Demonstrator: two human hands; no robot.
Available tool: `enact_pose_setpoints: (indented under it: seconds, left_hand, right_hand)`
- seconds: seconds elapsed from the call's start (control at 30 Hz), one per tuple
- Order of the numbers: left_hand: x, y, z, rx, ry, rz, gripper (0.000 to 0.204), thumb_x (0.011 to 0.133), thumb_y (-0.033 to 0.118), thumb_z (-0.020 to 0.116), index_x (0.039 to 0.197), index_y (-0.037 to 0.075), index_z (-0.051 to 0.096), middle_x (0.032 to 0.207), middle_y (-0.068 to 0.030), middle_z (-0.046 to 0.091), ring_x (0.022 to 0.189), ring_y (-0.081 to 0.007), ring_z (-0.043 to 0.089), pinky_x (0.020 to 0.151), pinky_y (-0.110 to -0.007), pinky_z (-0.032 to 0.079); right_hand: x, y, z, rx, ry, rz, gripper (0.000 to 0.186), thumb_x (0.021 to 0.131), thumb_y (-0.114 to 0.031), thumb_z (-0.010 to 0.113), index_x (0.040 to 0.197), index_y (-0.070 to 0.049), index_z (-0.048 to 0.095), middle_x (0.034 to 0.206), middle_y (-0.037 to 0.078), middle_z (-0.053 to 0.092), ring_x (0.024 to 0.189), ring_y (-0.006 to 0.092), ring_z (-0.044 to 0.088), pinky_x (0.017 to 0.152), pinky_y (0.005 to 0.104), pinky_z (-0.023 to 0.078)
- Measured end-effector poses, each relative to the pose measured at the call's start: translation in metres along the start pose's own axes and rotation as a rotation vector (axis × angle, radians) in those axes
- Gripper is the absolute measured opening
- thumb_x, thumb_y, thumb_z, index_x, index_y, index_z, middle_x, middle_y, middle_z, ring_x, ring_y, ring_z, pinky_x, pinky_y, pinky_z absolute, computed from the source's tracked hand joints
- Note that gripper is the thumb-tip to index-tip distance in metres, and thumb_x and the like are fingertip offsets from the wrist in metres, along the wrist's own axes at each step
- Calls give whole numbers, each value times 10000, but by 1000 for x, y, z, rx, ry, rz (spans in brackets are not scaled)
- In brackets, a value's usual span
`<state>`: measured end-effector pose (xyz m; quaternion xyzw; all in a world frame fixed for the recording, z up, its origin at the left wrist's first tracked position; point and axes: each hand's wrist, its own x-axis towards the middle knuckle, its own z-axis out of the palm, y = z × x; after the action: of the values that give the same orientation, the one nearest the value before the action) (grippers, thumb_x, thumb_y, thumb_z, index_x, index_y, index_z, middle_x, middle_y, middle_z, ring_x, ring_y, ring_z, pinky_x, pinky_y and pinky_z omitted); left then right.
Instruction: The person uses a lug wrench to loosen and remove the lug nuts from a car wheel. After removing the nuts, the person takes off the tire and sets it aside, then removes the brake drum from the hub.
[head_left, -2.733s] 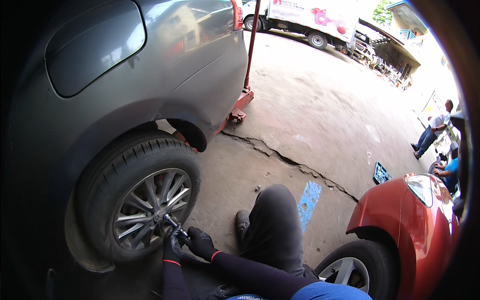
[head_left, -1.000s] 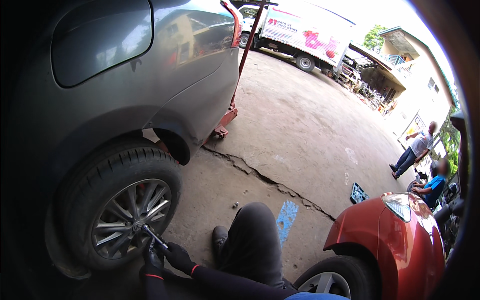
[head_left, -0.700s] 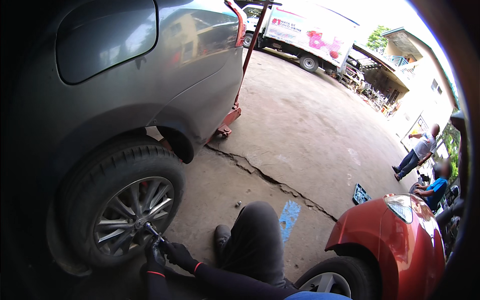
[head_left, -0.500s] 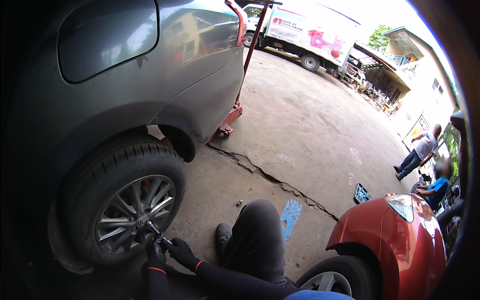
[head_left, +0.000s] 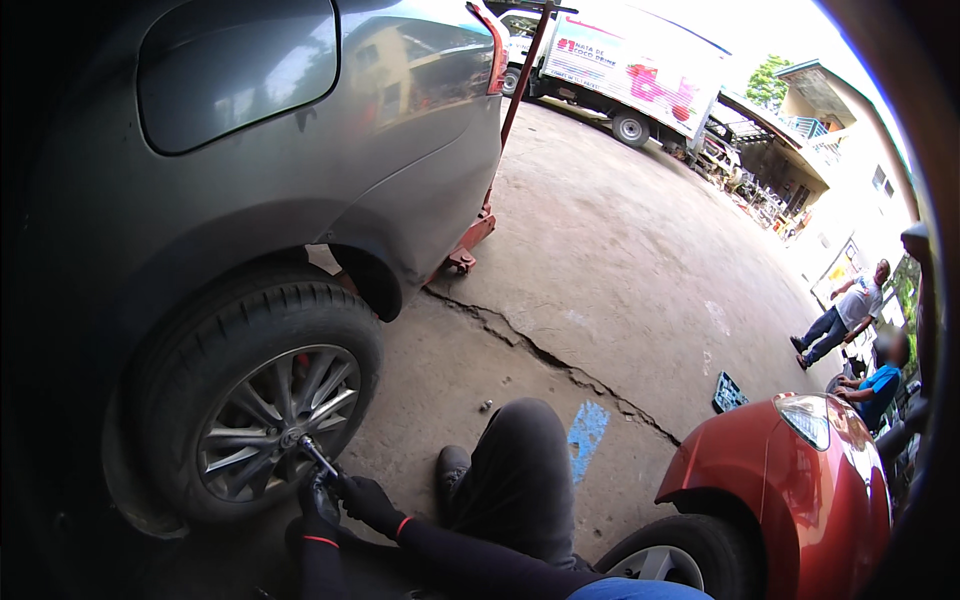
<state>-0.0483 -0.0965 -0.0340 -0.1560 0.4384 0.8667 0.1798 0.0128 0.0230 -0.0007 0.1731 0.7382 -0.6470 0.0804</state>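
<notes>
A grey car [head_left: 250, 170] stands at left, its alloy wheel [head_left: 260, 420] low in view. A chrome wrench [head_left: 318, 456] reaches the wheel's centre area where a lug nut sits. My left hand [head_left: 319, 498], in a black glove, grips the tool's near end. My right hand [head_left: 364, 499], also black-gloved, is closed on it just to the right. Its exact handle is partly hidden by my fingers. A small metal piece [head_left: 487, 405] lies on the concrete beside my bent knee [head_left: 515, 470].
A red floor jack [head_left: 470, 245] is at the grey car's rear. A red car [head_left: 760, 480] is close at right. Beyond it lie a teal tool case [head_left: 729, 392], a standing person [head_left: 850, 305] and a person in blue [head_left: 878, 390]. A box truck [head_left: 630, 80] is parked behind.
The view has shifted, so the scene sits slightly farther right than one second ago. Both hands remain closed on the wrench at the wheel, with little visible movement.
</notes>
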Motion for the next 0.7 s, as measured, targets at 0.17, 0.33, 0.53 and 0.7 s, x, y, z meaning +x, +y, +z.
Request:
enact_pose_setpoints:
  seconds: [0.17,0.33,0.53,0.7]
  left_hand:
    - [2,-1,-3,48,0,-22,81,920,166,684,944,106,636,797,4,595,729,-142,600,679,-283,484]
    - [7,-7,-10,-49,-27,-49,105,935,195,667,951,94,641,796,-9,615,718,-149,607,659,-287,488]
    - [8,-12,-10,39,-50,-3,78,933,160,661,964,89,650,801,-14,624,718,-150,615,650,-288,494]
    - [4,-11,-12,-107,-54,-41,96,929,165,654,982,85,654,832,-18,637,763,-152,632,695,-287,517]
  right_hand:
    - [4,8,5,-126,222,-161,433,957,-473,637,962,-40,633,744,57,618,606,163,604,545,301,471]
    - [5,8,6,461,-120,199,482,921,-519,656,903,-38,630,734,61,632,595,156,606,545,302,472]
    - [1,5,4,-52,154,-116,500,926,-523,632,928,-24,656,753,81,659,623,184,631,598,339,493]
    - [4,9,3,451,-178,181,503,1002,-529,515,981,-45,651,789,32,631,689,140,616,619,288,495]
